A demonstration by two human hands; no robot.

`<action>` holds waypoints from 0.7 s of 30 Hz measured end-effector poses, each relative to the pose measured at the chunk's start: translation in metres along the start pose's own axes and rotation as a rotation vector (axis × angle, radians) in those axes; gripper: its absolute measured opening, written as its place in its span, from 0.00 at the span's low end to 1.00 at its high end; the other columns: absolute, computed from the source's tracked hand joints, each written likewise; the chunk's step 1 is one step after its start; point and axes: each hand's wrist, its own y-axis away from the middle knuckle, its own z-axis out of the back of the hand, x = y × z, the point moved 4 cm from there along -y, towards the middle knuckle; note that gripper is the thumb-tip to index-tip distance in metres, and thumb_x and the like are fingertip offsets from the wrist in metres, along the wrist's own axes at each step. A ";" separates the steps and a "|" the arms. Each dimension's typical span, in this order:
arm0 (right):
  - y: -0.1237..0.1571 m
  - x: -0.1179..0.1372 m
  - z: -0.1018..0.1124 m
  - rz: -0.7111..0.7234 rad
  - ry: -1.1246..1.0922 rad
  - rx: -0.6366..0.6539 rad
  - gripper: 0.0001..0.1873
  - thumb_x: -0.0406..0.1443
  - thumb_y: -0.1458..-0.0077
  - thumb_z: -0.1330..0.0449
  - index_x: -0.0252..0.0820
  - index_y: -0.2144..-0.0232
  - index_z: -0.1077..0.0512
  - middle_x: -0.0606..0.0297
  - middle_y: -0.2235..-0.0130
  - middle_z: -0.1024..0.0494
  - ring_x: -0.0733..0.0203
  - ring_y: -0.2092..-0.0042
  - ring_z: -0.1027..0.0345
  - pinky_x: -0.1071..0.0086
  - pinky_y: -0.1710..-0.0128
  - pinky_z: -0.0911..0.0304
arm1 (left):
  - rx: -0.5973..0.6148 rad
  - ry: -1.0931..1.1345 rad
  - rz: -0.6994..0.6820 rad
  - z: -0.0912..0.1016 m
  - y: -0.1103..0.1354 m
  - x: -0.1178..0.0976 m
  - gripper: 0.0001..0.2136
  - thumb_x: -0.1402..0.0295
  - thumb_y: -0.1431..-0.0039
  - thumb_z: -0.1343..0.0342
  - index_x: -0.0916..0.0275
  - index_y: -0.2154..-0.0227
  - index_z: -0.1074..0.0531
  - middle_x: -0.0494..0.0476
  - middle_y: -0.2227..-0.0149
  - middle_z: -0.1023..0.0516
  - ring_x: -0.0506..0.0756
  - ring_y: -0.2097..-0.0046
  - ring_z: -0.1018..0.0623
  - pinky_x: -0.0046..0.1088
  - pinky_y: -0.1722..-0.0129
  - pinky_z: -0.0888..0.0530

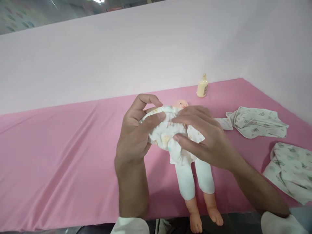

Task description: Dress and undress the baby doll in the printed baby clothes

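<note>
Two bare hands come in from the near edge of the pink-covered table [63, 169] and meet above it at a small white printed cloth piece [158, 131]. Left hand [133, 135]: thumb on the near face, fingers curled behind, it pinches the puckered upper edge and carries the piece clear of the table. Right hand [208, 138]: thumb and fingers stand well parted at the cloth's right side, with no firm pinch visible; I cannot tell whether the tips press on it.

Beneath and just beyond the hands, a doll [184, 182] lies with its head toward the table's far edge and its bare feet reaching past the near edge. It has white leggings on, and its upper body is mostly hidden. Toward the right edge lies a rumpled printed garment [259, 122]; a second printed cloth [292, 170] is by the near right corner. A pale yellow pump bottle [202, 87] stands near the far edge, before the white wall [102, 58].

By my reading, the step in hand is sorting out the puckered edge between the two hands. The next move calls for a steady left pinch and a light touch from the right fingers, so the soft cloth keeps its shape.
</note>
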 end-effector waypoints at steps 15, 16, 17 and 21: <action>0.011 0.008 0.016 -0.195 -0.164 -0.127 0.06 0.38 0.38 0.44 0.44 0.66 0.31 0.72 0.77 0.32 0.70 0.78 0.44 0.74 0.79 0.46 | 0.090 -0.200 -0.091 -0.002 0.012 -0.014 0.06 0.65 0.46 0.37 0.59 0.66 0.27 0.48 0.73 0.29 0.45 0.77 0.31 0.20 0.81 0.33; 0.011 0.008 0.017 -0.197 -0.163 -0.125 0.06 0.38 0.39 0.44 0.43 0.67 0.31 0.72 0.77 0.33 0.70 0.78 0.44 0.74 0.79 0.47 | 0.120 -0.245 -0.076 -0.003 0.012 -0.014 0.07 0.65 0.46 0.37 0.60 0.68 0.27 0.49 0.72 0.28 0.46 0.76 0.30 0.20 0.80 0.32; 0.011 0.007 0.017 -0.199 -0.164 -0.122 0.06 0.38 0.39 0.44 0.43 0.67 0.31 0.72 0.77 0.33 0.70 0.78 0.45 0.74 0.79 0.48 | 0.134 -0.294 -0.058 -0.004 0.013 -0.014 0.08 0.64 0.47 0.37 0.61 0.69 0.27 0.50 0.72 0.27 0.46 0.76 0.30 0.21 0.79 0.32; 0.010 0.005 0.017 -0.209 -0.175 -0.122 0.06 0.38 0.39 0.43 0.42 0.68 0.31 0.72 0.77 0.33 0.71 0.78 0.46 0.74 0.79 0.50 | 0.108 -0.414 -0.040 -0.006 0.013 -0.017 0.10 0.61 0.45 0.39 0.63 0.73 0.29 0.51 0.75 0.28 0.47 0.76 0.31 0.22 0.79 0.34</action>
